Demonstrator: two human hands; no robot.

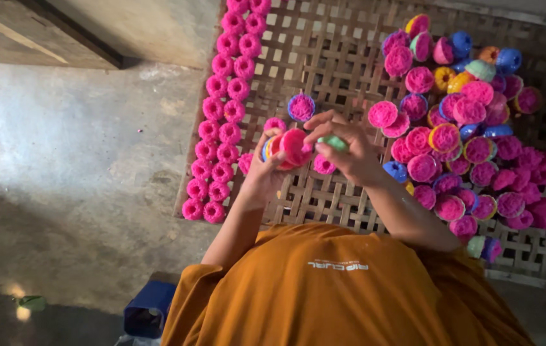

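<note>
Left hand (265,168): closed around a round pink cake (294,146) in a cup.
Right hand (344,148): a green cup (332,142) is pinched.
Tray (324,57): woven, brown.

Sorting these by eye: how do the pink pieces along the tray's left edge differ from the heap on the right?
The left-edge pink pieces stand bare in two neat rows; the heap is jumbled. Many heap pieces sit in coloured cups of blue, yellow or green; the rows show none. Both are bright pink, crumbly-looking rounds on the woven tray.
</note>
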